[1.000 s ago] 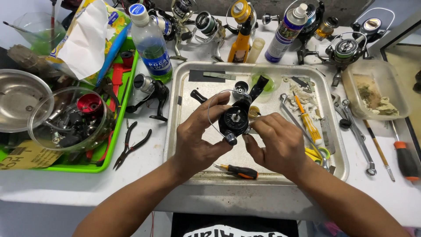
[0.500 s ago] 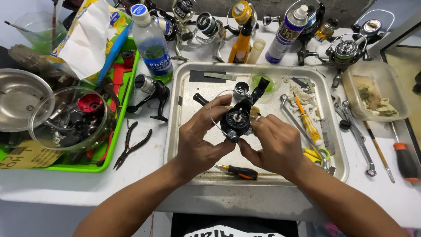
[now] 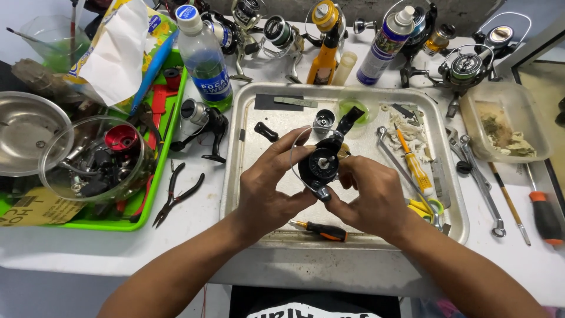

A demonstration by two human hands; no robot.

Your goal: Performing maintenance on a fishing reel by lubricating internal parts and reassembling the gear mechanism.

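centre of frame, above metal tray (image 3: 247,194): black fishing reel body (image 3: 319,165) raised off tray | left hand (image 3: 268,188) fingers clamped on reel's left side | right hand (image 3: 371,197) closed on its lower right edge | small orange-handled screwdriver (image 3: 322,231) lying on tray just below hands | pliers (image 3: 176,194) left of tray

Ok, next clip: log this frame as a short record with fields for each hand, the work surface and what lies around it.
left hand: left hand grips the black fishing reel body from the left
right hand: right hand holds its lower right side
surface: dented metal tray, reel held above it
in tray: small orange-and-black screwdriver, yellow-handled tool
left of tray: black pliers, green plastic tray, clear plastic bottle
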